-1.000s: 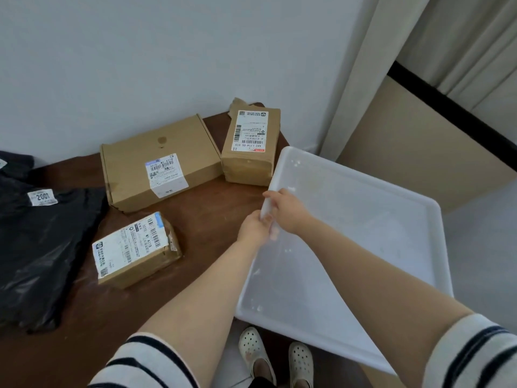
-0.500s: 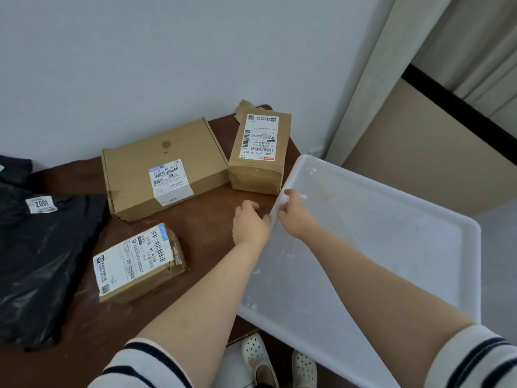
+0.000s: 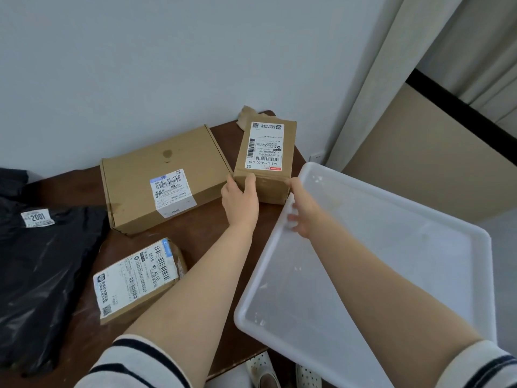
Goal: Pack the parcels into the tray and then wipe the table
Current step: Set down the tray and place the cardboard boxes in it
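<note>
Zero parcels in the white tray (image 3: 391,247) yet; it sits empty at the right edge of the surface (image 3: 207,233), right hand (image 3: 300,212) fingers curled round its rim. Left hand (image 3: 240,200) fingers grip the back cardboard box (image 3: 265,163), wiping's not started.

On the table (image 3: 195,236), against the wall (image 3: 167,65): flat box (image 3: 140,169) in the middle, tall box (image 3: 265,152) just to its right at the far corner, scrap of paper (image 3: 247,116) behind it. In front of the flat box, apart from it, small parcel (image 3: 134,281). Bag (image 3: 42,270) along the left side. Tray (image 3: 391,247) to the right, left rim over the table's edge, far corner just beside the tall box. Left hand (image 3: 240,203) on the tall box's near left corner; right hand (image 3: 302,211) on the tray's left rim. Curtain (image 3: 377,79) behind the tray. Shoes (image 3: 263,371) below, between table and tray.
</note>
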